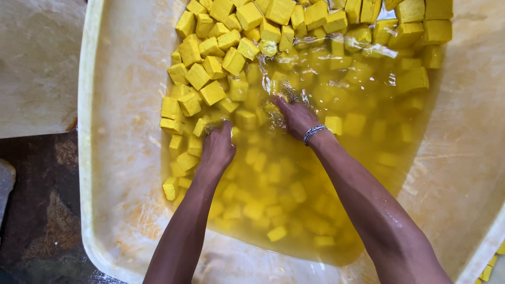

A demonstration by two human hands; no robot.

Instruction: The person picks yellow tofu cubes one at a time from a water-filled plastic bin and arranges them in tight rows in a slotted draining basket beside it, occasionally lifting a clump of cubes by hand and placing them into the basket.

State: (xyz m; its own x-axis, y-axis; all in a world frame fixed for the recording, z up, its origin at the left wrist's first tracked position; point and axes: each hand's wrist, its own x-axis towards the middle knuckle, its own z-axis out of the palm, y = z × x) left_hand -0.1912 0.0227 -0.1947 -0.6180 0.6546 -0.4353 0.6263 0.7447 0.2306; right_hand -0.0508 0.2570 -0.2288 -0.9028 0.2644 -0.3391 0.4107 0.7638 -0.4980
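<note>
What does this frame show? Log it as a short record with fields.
setting: large pale tub holding yellow liquid
contents: many yellow cubes, some piled above the surface, some submerged
left hand: in the liquid, fingers among the cubes
right hand: fingers submerged, water rippling around them
wrist: bracelet on the right
grasp: cannot tell for either hand

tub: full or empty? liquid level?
Partly full. The pale tub holds yellow liquid pooled toward its right side; the left wall is bare. Yellow cubes pile above the surface, others sit submerged. Depth: cannot tell.
</note>
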